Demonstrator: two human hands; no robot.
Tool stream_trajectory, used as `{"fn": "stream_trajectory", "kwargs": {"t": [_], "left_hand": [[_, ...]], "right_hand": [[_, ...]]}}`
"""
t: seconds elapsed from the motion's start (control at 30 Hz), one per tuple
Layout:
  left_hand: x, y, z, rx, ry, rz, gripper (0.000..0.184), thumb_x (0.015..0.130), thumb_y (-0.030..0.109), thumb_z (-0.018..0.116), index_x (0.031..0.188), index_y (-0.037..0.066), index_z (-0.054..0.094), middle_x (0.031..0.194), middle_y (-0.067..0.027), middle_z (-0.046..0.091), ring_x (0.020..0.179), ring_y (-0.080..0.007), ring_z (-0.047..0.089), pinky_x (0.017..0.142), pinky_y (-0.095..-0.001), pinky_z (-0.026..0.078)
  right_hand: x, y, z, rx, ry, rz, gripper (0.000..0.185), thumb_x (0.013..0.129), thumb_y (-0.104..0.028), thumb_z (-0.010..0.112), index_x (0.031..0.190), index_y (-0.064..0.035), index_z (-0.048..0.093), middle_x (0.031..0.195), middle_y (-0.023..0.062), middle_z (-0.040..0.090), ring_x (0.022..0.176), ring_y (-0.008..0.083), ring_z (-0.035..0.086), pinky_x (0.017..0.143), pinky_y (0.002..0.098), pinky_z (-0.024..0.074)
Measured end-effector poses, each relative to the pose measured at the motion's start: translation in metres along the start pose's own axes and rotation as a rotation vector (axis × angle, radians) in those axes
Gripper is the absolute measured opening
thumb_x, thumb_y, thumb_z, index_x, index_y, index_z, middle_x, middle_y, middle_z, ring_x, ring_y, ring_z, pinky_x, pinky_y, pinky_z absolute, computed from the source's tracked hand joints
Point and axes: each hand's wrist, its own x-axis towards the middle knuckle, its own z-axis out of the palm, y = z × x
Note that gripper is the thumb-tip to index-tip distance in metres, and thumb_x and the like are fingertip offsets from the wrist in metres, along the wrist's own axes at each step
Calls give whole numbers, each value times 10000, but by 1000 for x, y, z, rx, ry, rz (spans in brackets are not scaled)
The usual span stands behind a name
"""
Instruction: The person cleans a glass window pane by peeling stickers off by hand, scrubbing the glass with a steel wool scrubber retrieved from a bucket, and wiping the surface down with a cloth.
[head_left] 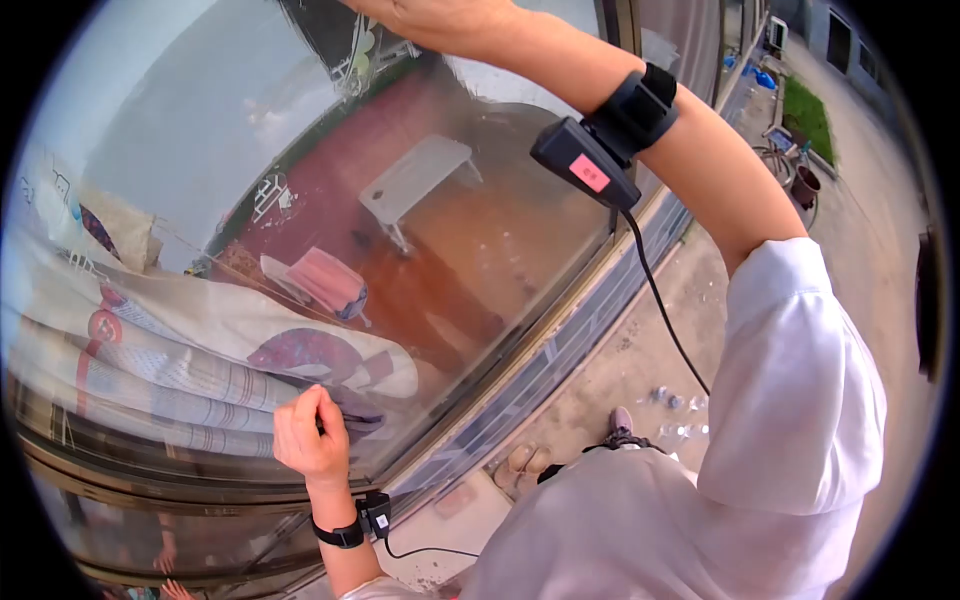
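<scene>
My left hand (311, 436) is curled into a loose fist in front of the window glass (230, 120), near its lower frame. Nothing shows between its fingers, and I cannot tell if it touches the pane. At the top edge of the view, my right hand (430, 18) is raised against or close to the upper glass. Its fingers are cut off by the picture edge, so what it holds is hidden. Black straps with small boxes sit on both wrists, the right box (587, 163) bearing a pink label.
Through the glass show a patterned curtain (240, 350), a small white table (418, 180) and a pink cloth-like item (325, 282). Below the metal window frame (520, 350) runs a tiled wall. Sandals (522, 465) and plastic bottles (680, 402) lie on the ground; a bucket (805, 187) stands farther off.
</scene>
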Motion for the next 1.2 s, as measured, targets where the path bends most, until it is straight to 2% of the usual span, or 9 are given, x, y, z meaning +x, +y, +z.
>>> {"fn": "stream_trajectory", "kwargs": {"t": [0.03, 0.07, 0.2, 0.33, 0.5, 0.8, 0.87, 1.03, 1.2], "left_hand": [[4, -8, -1, 49, 72, -6, 161, 841, -12, 685, 972, 31, 601, 777, -80, 619, 612, -239, 567, 512, -324, 457], [13, -17, -5, 49, 140, -17, 172, 856, -12, 677, 1003, 14, 591, 804, -90, 625, 625, -233, 573, 523, -318, 459], [56, -77, -14, 363, 492, -22, 186, 899, 47, 668, 1021, 0, 535, 869, -71, 607, 704, -181, 558, 619, -283, 482], [96, -65, 26, 265, 554, 62, 198, 911, 109, 666, 1018, 22, 525, 909, -68, 601, 756, -180, 573, 642, -285, 495], [128, 86, 167, 3, 235, 381, 166, 853, 209, 694, 958, 142, 585, 896, 13, 556, 782, -142, 565, 640, -287, 432], [225, 192, 287, -4, 109, 616, 52, 802, 199, 524, 790, 167, 485, 785, -20, 453, 784, -168, 503, 694, -329, 377], [202, 176, 278, 103, 80, 867, 175, 835, 312, 630, 871, 166, 540, 916, 31, 483, 911, -116, 502, 756, -295, 378], [55, 137, 230, 237, -441, 1082, 591, 875, 615, 472, 1095, 76, 574, 1120, 1, 511, 1149, -182, 410, 987, -373, 328], [-39, 76, 171, 282, -690, 1208, 585, 948, 412, 403, 1425, 74, 402, 1541, -29, 281, 1454, -206, 167, 1201, -424, 118]], "right_hand": [[-31, -27, -4, 20, -105, -84, 485, 868, -186, 596, 1335, -122, 485, 1430, 214, 393, 1348, 401, 326, 1071, 524, 294], [-73, -53, -2, 43, -250, -77, 477, 865, -144, 607, 1302, -310, 512, 1500, -23, 366, 1390, 200, 314, 1092, 482, 268], [-200, -113, -27, 281, -617, -164, 447, 849, -104, 573, 1276, -231, 540, 1483, -25, 406, 1361, 223, 389, 1104, 462, 301], [-263, -131, -71, 308, -607, 166, 419, 799, -52, 593, 1206, -149, 580, 1450, 49, 427, 1296, 249, 429, 993, 423, 427], [-303, -139, -120, 381, -213, 1291, 402, 899, -70, 593, 1293, -72, 516, 1408, 121, 469, 1274, 269, 471, 1041, 360, 389], [-381, -139, -183, 358, -345, 1606, 429, 927, -158, 620, 1316, -44, 478, 1262, 125, 570, 1152, 227, 560, 979, 332, 432], [-400, -147, -183, 384, -302, 1731, 419, 922, -156, 636, 1294, -41, 481, 1184, 109, 606, 1068, 197, 598, 924, 317, 465], [-425, -156, -165, 522, -310, 1792, 420, 908, -170, 667, 1262, -30, 488, 1176, 99, 611, 1050, 168, 603, 879, 297, 486], [-409, -169, -156, 592, -364, 1792, 432, 905, -179, 675, 1265, -32, 487, 1184, 93, 606, 1053, 173, 601, 877, 293, 484]]}}
